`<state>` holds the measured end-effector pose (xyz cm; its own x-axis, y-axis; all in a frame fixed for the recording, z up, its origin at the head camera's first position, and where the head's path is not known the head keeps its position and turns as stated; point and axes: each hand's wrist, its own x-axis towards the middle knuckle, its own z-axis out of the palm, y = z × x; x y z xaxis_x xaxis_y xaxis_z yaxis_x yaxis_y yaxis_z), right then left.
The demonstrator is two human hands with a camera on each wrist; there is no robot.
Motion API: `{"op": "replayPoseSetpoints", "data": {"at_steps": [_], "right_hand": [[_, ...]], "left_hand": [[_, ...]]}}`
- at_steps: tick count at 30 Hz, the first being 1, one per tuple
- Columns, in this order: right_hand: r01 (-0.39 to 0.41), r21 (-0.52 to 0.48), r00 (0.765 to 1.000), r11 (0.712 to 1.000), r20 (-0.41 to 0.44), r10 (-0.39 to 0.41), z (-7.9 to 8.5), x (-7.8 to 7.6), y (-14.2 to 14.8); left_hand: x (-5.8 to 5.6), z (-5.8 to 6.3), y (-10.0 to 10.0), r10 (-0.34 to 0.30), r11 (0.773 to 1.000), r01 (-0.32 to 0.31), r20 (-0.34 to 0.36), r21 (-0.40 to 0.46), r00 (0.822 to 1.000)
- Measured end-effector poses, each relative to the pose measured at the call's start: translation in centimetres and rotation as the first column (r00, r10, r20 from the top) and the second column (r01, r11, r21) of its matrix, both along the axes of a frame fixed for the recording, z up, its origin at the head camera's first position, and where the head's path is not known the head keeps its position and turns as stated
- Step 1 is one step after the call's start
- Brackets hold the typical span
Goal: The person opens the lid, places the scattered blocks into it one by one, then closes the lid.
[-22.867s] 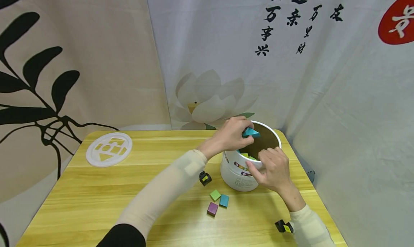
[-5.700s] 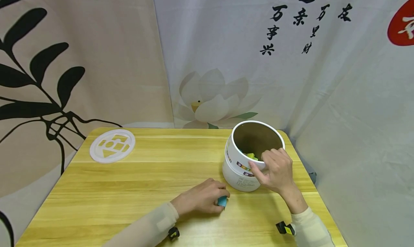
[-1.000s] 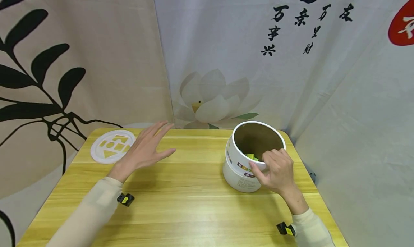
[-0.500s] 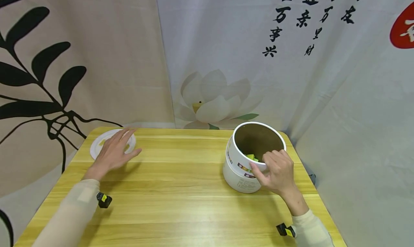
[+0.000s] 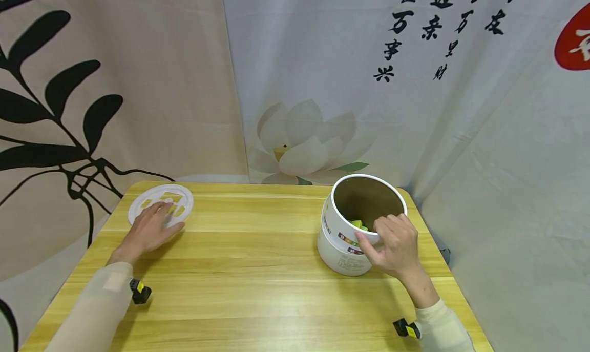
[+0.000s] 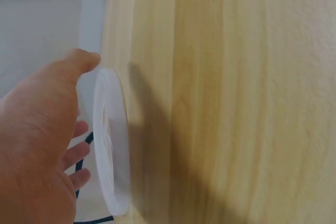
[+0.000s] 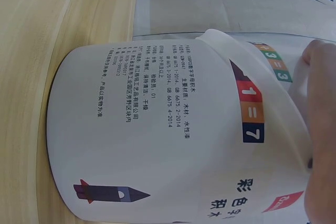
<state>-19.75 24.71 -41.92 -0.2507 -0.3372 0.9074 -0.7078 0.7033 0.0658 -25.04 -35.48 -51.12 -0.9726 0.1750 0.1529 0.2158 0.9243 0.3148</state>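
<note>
A round white lid (image 5: 187,197) with shaped cut-outs lies flat at the table's far left corner. My left hand (image 5: 148,230) is over the lid's near side, its fingers loosely spread and covering some cut-outs. In the left wrist view, the lid's edge (image 6: 121,145) is beside the thumb and fingers, with none curled round it; contact is unclear. At the right stands a white bucket (image 5: 343,262) without a cover, printed with labels and a rocket. My right hand (image 5: 395,242) grips its near right rim. Yellow-green blocks (image 5: 357,223) show inside; the rest of its contents is hidden.
The wooden table (image 5: 258,301) ends at a fabric backdrop (image 5: 184,85) printed with leaves, a flower and characters. Black wrist cameras sit near the left wrist (image 5: 140,291) and the right wrist (image 5: 406,328).
The small blocks earlier on the table's middle are gone from there. My left hand has moved from the middle to the lid and come lower and nearer. My right hand stays on the rim.
</note>
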Motion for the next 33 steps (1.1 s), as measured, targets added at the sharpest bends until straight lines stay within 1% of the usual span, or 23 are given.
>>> {"op": "replayPoseSetpoints", "data": {"at_steps": [7,9,12,17,20,26,29,33], "right_hand": [[0.005,0.004,1.0,1.0,0.005,-0.005,0.0,0.0,0.0],[0.005,0.006,1.0,1.0,0.006,-0.006,0.0,0.0,0.0],[0.005,0.006,1.0,1.0,0.006,-0.005,0.1,0.0,0.0],[0.004,0.005,1.0,1.0,0.005,-0.004,0.1,0.0,0.0],[0.004,0.005,1.0,1.0,0.004,-0.004,0.0,0.0,0.0],[0.003,0.003,1.0,1.0,0.007,-0.003,0.0,0.1,0.0],[0.003,0.003,1.0,1.0,0.007,-0.003,-0.1,0.1,0.0],[0.001,0.004,1.0,1.0,0.006,-0.001,-0.1,0.1,0.0]], "left_hand": [[0.4,-1.1,-0.7,-0.002,1.0,0.002,0.062,0.0,0.998],[0.5,-1.4,-0.7,-0.011,1.0,0.011,0.064,0.004,0.998],[0.6,-1.7,-0.8,-0.016,1.0,0.016,0.043,0.008,0.999],[0.9,-2.0,-0.8,-0.014,1.0,0.014,0.002,0.012,1.0],[0.9,-2.1,-0.8,-0.022,1.0,0.022,-0.034,0.002,0.999],[1.1,-2.3,-0.8,-0.065,0.998,0.062,-0.107,-0.034,0.992],[1.2,-2.3,-0.7,-0.083,0.996,0.078,-0.129,-0.042,0.988],[1.3,-2.3,-0.4,-0.092,0.995,0.086,-0.141,-0.051,0.986]]}}
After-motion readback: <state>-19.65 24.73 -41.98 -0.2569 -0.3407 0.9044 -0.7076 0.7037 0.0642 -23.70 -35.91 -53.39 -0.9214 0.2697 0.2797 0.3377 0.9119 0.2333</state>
